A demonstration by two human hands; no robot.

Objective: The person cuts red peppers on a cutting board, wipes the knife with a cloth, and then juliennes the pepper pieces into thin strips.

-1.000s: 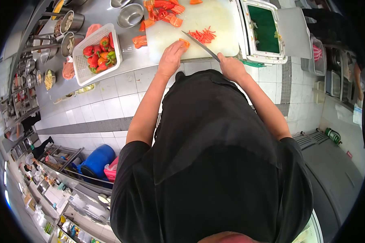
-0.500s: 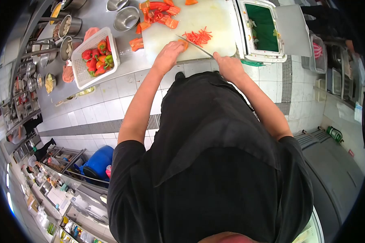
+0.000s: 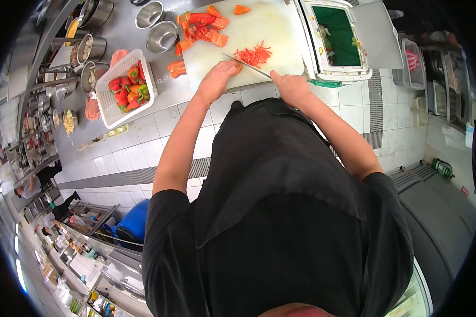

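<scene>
My left hand (image 3: pixel 218 79) has its fingers curled down on a piece of orange-red bell pepper (image 3: pixel 239 68) near the front edge of a white cutting board (image 3: pixel 280 31). In my right hand (image 3: pixel 292 88) is the handle of a knife (image 3: pixel 255 70). Its blade slants leftward across the board, beside the pepper piece and my left fingertips. Just beyond the blade lies a small heap of thin red pepper strips (image 3: pixel 254 54). Larger cut pepper pieces (image 3: pixel 202 25) are piled at the board's back left.
Left of the board, a white basket (image 3: pixel 104 105) holds whole peppers. Metal bowls (image 3: pixel 162 37) stand behind it, with several pots (image 3: pixel 92 48) further left. A green-lined bin (image 3: pixel 339 37) with its lid raised adjoins the board's right side. Other people are in the far left background.
The view has shifted slightly, so the board and basket appear a little lower and further left or right. The knife lies at a slightly flatter angle; both hands keep their hold.
</scene>
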